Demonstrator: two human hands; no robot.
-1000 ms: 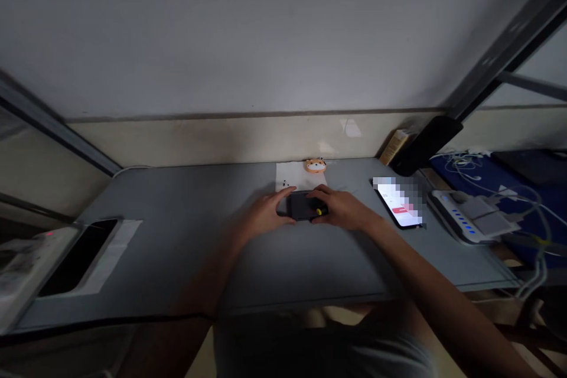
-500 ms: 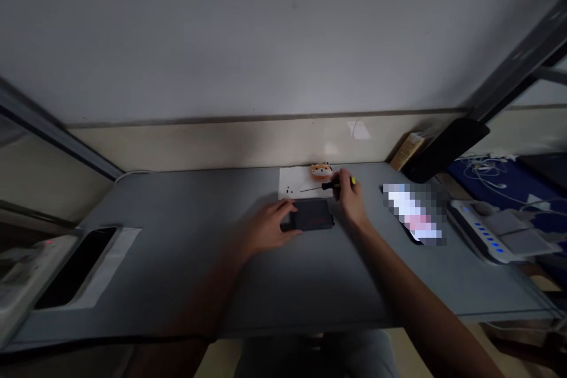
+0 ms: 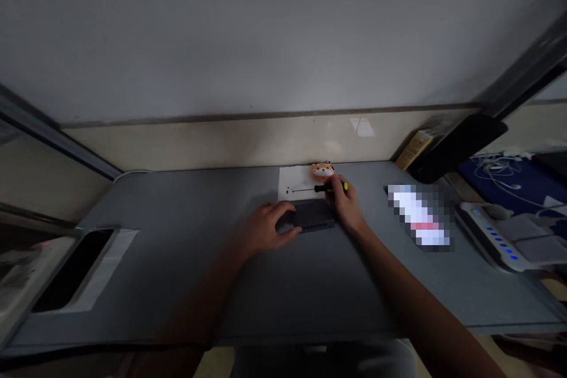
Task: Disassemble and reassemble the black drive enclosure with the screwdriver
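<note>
My left hand (image 3: 271, 227) grips the left end of a flat dark box (image 3: 313, 216), thumb on its near side and fingers on the far side. A row of small slots shows along the box's near edge. In my right hand (image 3: 348, 204) is a screwdriver (image 3: 325, 188) with a black and yellow handle, its thin shaft pointing left. The tip is close to several tiny dark screws (image 3: 287, 190) on a white sheet of paper (image 3: 292, 176). An orange and white animal-faced case (image 3: 323, 170) sits at the back of the paper.
A phone with a lit, blurred screen (image 3: 419, 215) lies to the right, near a white power strip (image 3: 491, 239) with blue lights. A dark phone-like slab (image 3: 75, 271) rests at the left. A black upright object (image 3: 456, 150) and a yellowish box (image 3: 414, 149) stand at the back right.
The screwdriver has moved left, its tip now close to the screws. The box has tilted so its slotted near edge shows. My left hand still grips it.
</note>
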